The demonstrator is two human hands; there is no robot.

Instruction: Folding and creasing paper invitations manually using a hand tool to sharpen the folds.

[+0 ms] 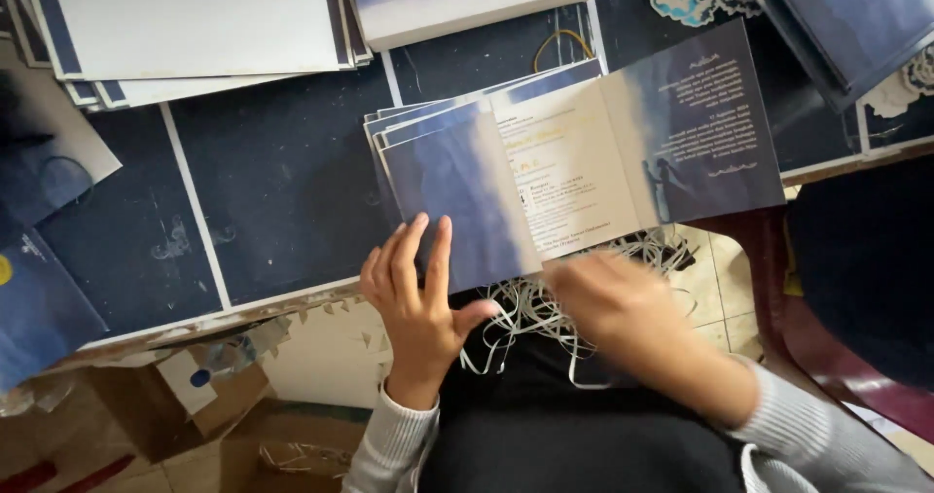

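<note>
Soft, even daylight falls from above, leaving the dark table [282, 182] dim and the white card stack [195, 16] bright without glare. The right hand [608, 303] smears with motion blur; the left hand [413, 298] stays sharp. Shadows are faint.

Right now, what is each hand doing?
Left hand: open, fingers resting on the blue flap of the folded card.
Right hand: blurred, just below the card; grip cannot be told.
</note>
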